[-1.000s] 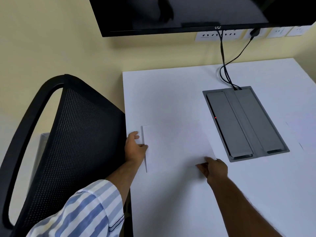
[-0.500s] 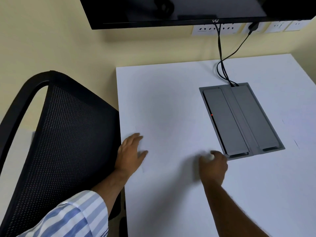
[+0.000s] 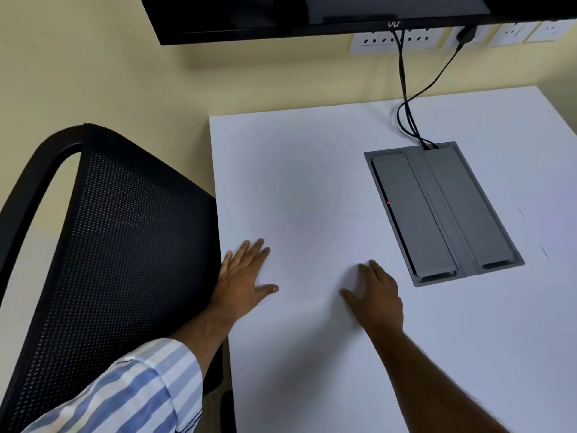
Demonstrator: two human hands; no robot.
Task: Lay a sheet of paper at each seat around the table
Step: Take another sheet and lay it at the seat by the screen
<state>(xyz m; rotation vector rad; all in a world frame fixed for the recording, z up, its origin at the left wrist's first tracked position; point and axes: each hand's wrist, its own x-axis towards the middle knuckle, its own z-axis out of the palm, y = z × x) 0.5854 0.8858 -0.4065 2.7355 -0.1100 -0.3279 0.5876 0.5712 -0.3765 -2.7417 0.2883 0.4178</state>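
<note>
A white sheet of paper (image 3: 307, 242) lies flat on the white table (image 3: 312, 370), in front of the black mesh chair (image 3: 103, 245). Its edges are faint against the tabletop. My left hand (image 3: 242, 281) rests palm down with fingers spread at the sheet's left side, near the table's edge. My right hand (image 3: 376, 296) lies palm down with fingers apart at the sheet's near right part. Neither hand holds anything. Faint edges of another sheet (image 3: 543, 239) show at the far right.
A grey cable box (image 3: 443, 210) with two lids and a red light is set into the table to the right of the sheet. Black cables (image 3: 406, 98) run from it up to wall sockets under a dark screen (image 3: 312, 14).
The sheet, held by both hands with its left edge raised a second ago, now lies flat. Both hands have let go and spread flat on it.
</note>
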